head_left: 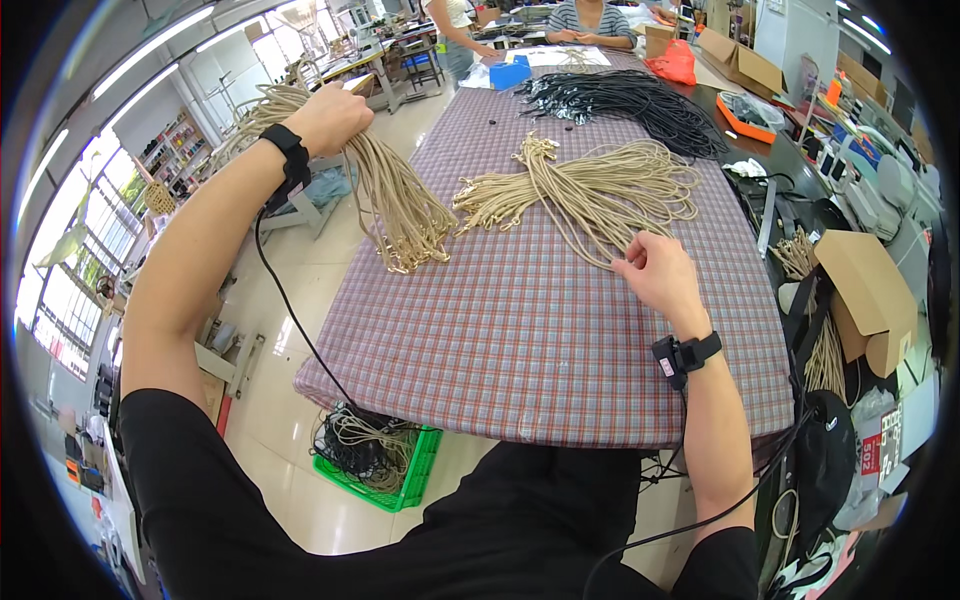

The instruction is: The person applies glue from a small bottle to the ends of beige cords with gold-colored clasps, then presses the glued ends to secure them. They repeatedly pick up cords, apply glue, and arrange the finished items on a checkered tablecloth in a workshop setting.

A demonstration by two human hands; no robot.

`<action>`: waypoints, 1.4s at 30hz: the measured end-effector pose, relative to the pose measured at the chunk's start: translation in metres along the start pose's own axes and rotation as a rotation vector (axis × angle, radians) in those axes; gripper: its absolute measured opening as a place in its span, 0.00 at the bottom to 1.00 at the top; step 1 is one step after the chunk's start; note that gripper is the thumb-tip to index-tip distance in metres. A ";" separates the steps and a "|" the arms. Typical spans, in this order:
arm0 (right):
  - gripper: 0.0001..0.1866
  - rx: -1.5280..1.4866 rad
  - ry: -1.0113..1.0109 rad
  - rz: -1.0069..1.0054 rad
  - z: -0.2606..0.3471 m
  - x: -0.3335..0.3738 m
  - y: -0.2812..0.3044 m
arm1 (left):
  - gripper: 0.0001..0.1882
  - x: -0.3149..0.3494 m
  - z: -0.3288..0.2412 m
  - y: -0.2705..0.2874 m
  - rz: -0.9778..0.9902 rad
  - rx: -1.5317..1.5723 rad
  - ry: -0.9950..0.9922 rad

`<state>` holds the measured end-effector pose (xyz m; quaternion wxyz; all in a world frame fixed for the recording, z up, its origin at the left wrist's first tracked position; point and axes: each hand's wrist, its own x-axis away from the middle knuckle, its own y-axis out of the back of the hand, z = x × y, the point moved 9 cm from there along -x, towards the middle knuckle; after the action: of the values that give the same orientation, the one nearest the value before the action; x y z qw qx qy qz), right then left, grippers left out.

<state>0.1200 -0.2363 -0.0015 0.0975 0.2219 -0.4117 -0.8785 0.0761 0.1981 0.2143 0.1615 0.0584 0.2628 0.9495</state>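
Above the left edge of the table (520,350), the left hand (335,120) is closed around a bundle of long tan cords (385,185), gripping it partway along its length. One portion extends beyond the hand to the left; the other hangs down to the right, its gold-coloured metal ends over the table surface. Whether these ends touch the cloth cannot be determined. The right hand (662,275) is positioned low over the table, fingers bent and thumb near the forefinger, at the near edge of a second tan bundle (600,185). Whether it pinches a cord cannot be determined.

The second tan bundle lies on the plaid cloth, its strands crossing, with metal ends at its left and upper left. Each wrist carries a black strap with a small device. Beyond this bundle lies a pile of black cords (640,105). Farther back are a blue box (510,72) and a red bag (674,62); two other people are at the far end. To the right is an open cardboard box (875,290). Below the table's near left corner, a green crate (410,490) contains black and tan cords.
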 end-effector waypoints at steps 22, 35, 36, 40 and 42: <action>0.15 -0.037 -0.074 0.044 0.001 0.004 -0.003 | 0.53 -0.138 0.028 0.019 0.104 0.056 0.264; 0.14 -0.018 -0.001 0.033 0.004 0.005 -0.003 | 0.15 -0.119 0.083 -0.038 0.164 0.018 0.368; 0.14 -0.013 0.031 0.027 0.008 0.005 -0.005 | 0.14 -0.108 0.097 -0.043 0.139 -0.009 0.405; 0.14 0.018 0.017 0.063 0.022 0.007 -0.004 | 0.12 -0.090 0.148 -0.054 0.199 -0.063 0.505; 0.14 0.026 -0.006 0.083 0.022 0.009 -0.006 | 0.11 -0.083 0.159 -0.058 0.186 -0.087 0.503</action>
<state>0.1021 -0.2211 0.0034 0.1299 0.2033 -0.4323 -0.8689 0.2012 0.2936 0.3178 0.0056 -0.1626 0.2471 0.9552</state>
